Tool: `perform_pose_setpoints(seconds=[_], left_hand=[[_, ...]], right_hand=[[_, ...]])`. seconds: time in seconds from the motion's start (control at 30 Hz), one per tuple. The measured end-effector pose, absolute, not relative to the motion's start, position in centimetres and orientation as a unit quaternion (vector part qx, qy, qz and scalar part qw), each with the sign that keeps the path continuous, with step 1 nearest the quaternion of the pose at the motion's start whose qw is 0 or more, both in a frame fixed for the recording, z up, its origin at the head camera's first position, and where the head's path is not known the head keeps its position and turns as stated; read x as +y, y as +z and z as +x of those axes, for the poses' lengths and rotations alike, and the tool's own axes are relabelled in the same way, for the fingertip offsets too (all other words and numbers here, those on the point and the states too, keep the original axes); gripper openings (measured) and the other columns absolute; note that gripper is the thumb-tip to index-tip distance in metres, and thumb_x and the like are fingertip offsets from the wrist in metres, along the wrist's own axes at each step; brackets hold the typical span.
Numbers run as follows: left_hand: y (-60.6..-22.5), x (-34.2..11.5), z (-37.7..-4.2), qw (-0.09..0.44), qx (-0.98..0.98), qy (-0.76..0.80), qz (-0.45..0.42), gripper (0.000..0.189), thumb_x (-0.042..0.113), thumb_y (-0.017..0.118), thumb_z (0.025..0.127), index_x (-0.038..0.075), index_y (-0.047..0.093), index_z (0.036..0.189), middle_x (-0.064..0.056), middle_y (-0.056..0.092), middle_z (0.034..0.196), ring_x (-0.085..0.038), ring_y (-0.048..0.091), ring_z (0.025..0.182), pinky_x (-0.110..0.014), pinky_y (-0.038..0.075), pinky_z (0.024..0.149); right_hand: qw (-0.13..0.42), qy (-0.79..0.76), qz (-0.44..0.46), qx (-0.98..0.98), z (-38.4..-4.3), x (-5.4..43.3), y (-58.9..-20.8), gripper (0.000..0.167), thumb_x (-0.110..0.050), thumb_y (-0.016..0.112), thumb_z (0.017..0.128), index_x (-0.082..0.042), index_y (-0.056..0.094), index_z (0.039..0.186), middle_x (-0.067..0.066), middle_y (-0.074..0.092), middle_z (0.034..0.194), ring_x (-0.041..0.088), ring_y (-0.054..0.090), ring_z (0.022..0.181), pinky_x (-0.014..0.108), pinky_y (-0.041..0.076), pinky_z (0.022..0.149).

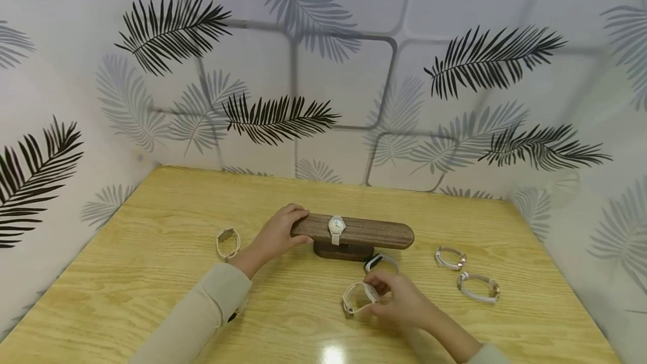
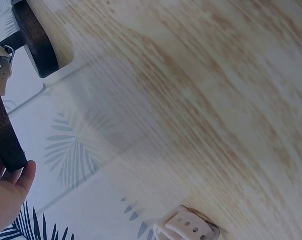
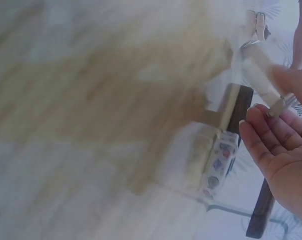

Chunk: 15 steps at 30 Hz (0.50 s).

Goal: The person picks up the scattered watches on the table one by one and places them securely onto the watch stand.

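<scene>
At the left end of a dark wooden watch stand (image 1: 376,231), my left hand (image 1: 278,235) grips the bar, fingers behind and thumb in front. A small pale-strapped watch (image 1: 336,226) is looped around the bar, near that hand. My right hand (image 1: 401,297) pinches a second watch (image 1: 346,300) by its round case, in front of the stand. Its light strap forms a loop pointing left; the right wrist view shows this strap (image 3: 261,77) blurred between thumb and fingers. Just behind the right hand lies a watch with a dark face (image 1: 375,263), whose patterned band (image 3: 219,169) shows in the right wrist view.
Two more watches, one farther back (image 1: 450,258) and one nearer (image 1: 478,289), lie on the wooden table (image 1: 167,218) at the right. Left of my left hand rests a pale-strapped watch (image 1: 227,242). A leaf-patterned wall covering (image 1: 328,89) rises behind the table.
</scene>
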State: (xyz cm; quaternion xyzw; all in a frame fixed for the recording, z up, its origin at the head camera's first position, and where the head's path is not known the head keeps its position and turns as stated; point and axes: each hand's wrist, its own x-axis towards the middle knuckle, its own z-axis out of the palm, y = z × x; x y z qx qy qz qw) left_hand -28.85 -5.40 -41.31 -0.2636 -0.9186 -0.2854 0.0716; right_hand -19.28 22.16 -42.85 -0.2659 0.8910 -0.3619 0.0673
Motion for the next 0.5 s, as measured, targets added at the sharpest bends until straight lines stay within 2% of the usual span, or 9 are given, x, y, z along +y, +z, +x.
perform_pose_setpoints(seconds=[0.17, 0.33, 0.5], left_hand=[[-41.3, -5.3, -29.0, 0.071, -0.919, -0.284, -0.264, 0.06, 0.026, 0.074, 0.077, 0.0, 0.054, 0.127, -0.012, 0.053, 0.125, -0.029, 0.053, 0.115, -0.042, 0.047, 0.095], [-41.3, -5.4, -29.0, 0.07, -0.919, -0.285, -0.264, 0.06, 0.025, 0.074, 0.077, 0.0, 0.054, 0.128, -0.012, 0.053, 0.125, -0.029, 0.053, 0.115, -0.042, 0.047, 0.094], [-41.4, -5.4, -29.0, 0.069, -0.917, -0.291, -0.265, 0.06, 0.025, 0.074, 0.078, -0.001, 0.054, 0.128, -0.013, 0.053, 0.125, -0.03, 0.053, 0.115, -0.043, 0.047, 0.094]], right_hand=[[0.056, -0.356, -0.282, 0.889, -19.3, 22.6, -42.3, 0.039, -0.013, 0.076, 0.075, 0.003, 0.061, 0.108, 0.006, 0.064, 0.095, 0.008, 0.059, 0.081, 0.025, 0.054, 0.073], [0.062, -0.347, -0.296, 0.888, -19.2, 23.0, -42.2, 0.042, -0.01, 0.074, 0.076, 0.006, 0.06, 0.112, 0.013, 0.066, 0.099, 0.006, 0.059, 0.081, 0.022, 0.054, 0.072], [0.06, -0.346, -0.286, 0.891, -19.1, 23.4, -41.8, 0.043, -0.013, 0.076, 0.076, 0.005, 0.06, 0.111, 0.009, 0.064, 0.096, 0.005, 0.057, 0.081, 0.021, 0.053, 0.07]])
